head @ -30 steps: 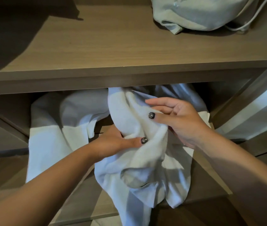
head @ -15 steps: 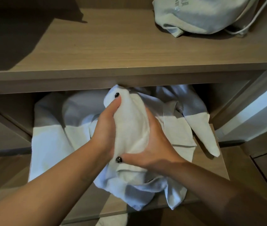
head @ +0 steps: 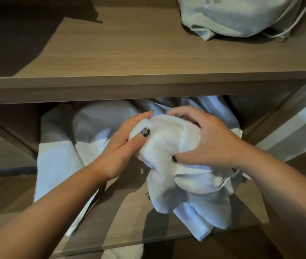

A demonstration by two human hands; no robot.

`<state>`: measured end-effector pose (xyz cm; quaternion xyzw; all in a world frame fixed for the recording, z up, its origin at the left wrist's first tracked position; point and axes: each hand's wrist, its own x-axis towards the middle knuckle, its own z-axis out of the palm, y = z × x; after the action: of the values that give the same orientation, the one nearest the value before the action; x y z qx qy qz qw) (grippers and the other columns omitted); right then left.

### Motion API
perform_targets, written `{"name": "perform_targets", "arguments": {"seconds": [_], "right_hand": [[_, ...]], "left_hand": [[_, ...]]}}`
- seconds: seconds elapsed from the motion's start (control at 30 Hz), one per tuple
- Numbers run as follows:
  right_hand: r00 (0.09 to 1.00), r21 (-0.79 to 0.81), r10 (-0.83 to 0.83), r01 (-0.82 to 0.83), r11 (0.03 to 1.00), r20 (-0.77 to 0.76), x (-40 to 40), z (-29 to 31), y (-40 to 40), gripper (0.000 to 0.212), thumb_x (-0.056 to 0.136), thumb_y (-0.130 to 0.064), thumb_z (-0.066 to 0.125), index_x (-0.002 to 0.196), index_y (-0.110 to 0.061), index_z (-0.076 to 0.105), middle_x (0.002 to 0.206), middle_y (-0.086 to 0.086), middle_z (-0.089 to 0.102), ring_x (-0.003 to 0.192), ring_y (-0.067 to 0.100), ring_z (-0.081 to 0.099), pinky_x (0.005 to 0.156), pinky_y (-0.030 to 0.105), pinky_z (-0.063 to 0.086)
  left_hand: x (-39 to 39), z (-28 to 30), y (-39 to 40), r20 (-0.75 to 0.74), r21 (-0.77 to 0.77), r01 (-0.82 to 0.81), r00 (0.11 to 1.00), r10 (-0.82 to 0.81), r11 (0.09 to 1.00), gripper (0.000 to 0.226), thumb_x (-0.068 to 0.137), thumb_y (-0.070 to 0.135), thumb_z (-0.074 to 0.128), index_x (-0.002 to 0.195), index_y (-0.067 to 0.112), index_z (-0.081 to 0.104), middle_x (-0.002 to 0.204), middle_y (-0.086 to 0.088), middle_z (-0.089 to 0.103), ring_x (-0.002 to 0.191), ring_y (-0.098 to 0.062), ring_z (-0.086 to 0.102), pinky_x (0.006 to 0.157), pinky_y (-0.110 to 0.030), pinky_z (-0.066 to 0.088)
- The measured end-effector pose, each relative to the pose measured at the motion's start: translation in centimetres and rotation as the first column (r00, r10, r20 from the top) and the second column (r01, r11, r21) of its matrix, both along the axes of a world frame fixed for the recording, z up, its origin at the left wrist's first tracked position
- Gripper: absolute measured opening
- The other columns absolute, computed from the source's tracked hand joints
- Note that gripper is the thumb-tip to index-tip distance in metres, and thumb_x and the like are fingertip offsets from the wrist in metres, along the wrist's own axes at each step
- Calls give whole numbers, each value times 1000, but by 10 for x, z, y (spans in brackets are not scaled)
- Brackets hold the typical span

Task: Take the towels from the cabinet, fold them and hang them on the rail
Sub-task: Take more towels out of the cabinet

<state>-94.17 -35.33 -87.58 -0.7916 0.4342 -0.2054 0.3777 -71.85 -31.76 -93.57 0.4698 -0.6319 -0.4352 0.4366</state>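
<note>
A crumpled white towel [head: 169,146] is bunched up over the lower cabinet shelf [head: 129,217], its loose end hanging down past the shelf's front. My left hand [head: 122,146] grips the bunch from the left, thumb on top. My right hand [head: 202,139] grips it from the right with fingers curled over its top. A second white towel [head: 58,161] lies spread on the left of the same shelf and hangs over its front edge. More white cloth [head: 204,107] lies behind my hands, deeper in the shelf.
The upper wooden shelf [head: 129,53] juts out just above my hands. A pale drawstring bag [head: 238,15] sits on it at the back right. Cabinet side walls close the lower shelf on both sides. A white panel [head: 297,126] stands at the right.
Both hands have shifted their hold on the towel bunch: the right hand moved from under it to over its top, the left hand dropped lower. The bunch moved right.
</note>
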Motion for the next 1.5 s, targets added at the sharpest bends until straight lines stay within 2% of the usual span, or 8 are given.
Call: {"name": "perform_targets", "arguments": {"seconds": [0.13,0.27,0.63,0.8,0.97,1.13,1.33,1.5], "right_hand": [[929,-3,-187,198,980,319,7,-4,-3,82,52,-19,91,122,-36,53,116,-11,61,108,0,59,89,20,50],[683,341,-511,383,859,522,24,-18,2,62,68,-21,87,122,-30,57,120,-6,62,109,6,62,99,36,52],[914,293,-236,138,946,330,22,-59,10,114,54,-40,90,146,-49,23,143,-19,41,127,-5,44,97,21,48],[846,325,-423,320,890,325,14,-69,11,58,77,-2,78,101,-46,48,98,-29,52,76,-31,50,59,-3,41],[839,321,-447,351,880,309,9,-75,7,60,76,-7,80,105,-48,47,102,-31,52,77,-30,49,60,-4,40],[876,267,-370,293,918,308,7,-75,10,65,75,-1,79,111,-46,51,105,-28,57,85,-27,52,65,-2,42],[961,160,-180,148,976,210,-1,-78,8,86,64,-28,81,137,-49,41,125,-33,52,116,-17,46,84,2,40],[1000,-58,23,-23,998,10,-7,-54,8,85,65,-26,88,128,-60,40,137,-29,41,127,-5,43,102,24,42]], "left_hand": [[-23,-12,12,-161,168,70,986,-43,983,130,56,65,84,155,24,10,149,8,42,135,-8,46,107,-32,45],[-33,-16,11,-152,208,-46,985,79,977,100,64,44,81,147,24,30,140,4,53,128,-12,54,105,-42,48],[-21,-30,11,-425,533,84,887,181,842,56,82,39,64,132,13,58,118,-14,70,110,-32,67,96,-48,52],[-6,-51,1,-206,332,-289,907,368,898,70,72,57,67,136,35,46,143,-4,44,128,-20,50,108,-43,43],[30,-68,-22,510,-156,-684,562,651,713,73,82,32,77,140,13,38,146,-10,29,136,-28,32,112,-41,35],[58,-95,-25,892,-6,-727,307,332,687,55,86,45,67,125,13,45,151,-18,19,144,-39,13,119,-54,10],[76,-96,-9,690,-109,-720,441,574,685,32,93,4,51,124,11,54,134,-16,48,116,-42,50,110,-61,28],[50,-62,15,331,-264,-628,654,680,732,43,89,-11,47,128,7,54,136,-12,53,119,-25,50,94,-22,38]]}}
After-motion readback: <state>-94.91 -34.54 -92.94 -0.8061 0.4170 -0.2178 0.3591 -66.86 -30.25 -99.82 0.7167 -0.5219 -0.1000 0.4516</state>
